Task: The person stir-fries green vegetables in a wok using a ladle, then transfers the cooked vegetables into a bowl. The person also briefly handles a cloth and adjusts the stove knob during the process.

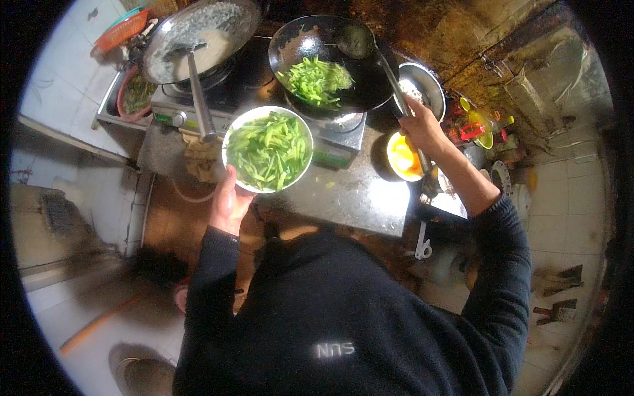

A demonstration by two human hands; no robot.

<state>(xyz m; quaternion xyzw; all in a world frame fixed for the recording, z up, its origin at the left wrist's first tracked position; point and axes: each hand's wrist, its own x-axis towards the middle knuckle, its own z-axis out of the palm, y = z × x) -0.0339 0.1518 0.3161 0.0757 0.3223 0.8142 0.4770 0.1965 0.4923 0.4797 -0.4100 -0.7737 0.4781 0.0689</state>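
Observation:
My left hand (231, 202) holds a white bowl (225, 157) by its near rim, in front of the gas stove. Cut green vegetable strips (270, 148) fill that bowl. In my right hand (423, 127) is the long handle of a metal ladle (355, 41), whose head is over the far side of a dark wok (379, 91). More cut greens (313, 81) lie in the wok. Just below my right hand, a bowl of yellow-orange, egg-like liquid (405, 157) stands on the counter, partly covered by the ladle handle.
A second wok (163, 62) with whitish contents and a long-handled utensil (198, 94) is on the stove's left side. Behind my right hand stands a metal bowl (436, 91); bottles (478, 126) crowd the right. The metal counter (346, 198) has its edge near my body. A red basin (130, 101) stands far left.

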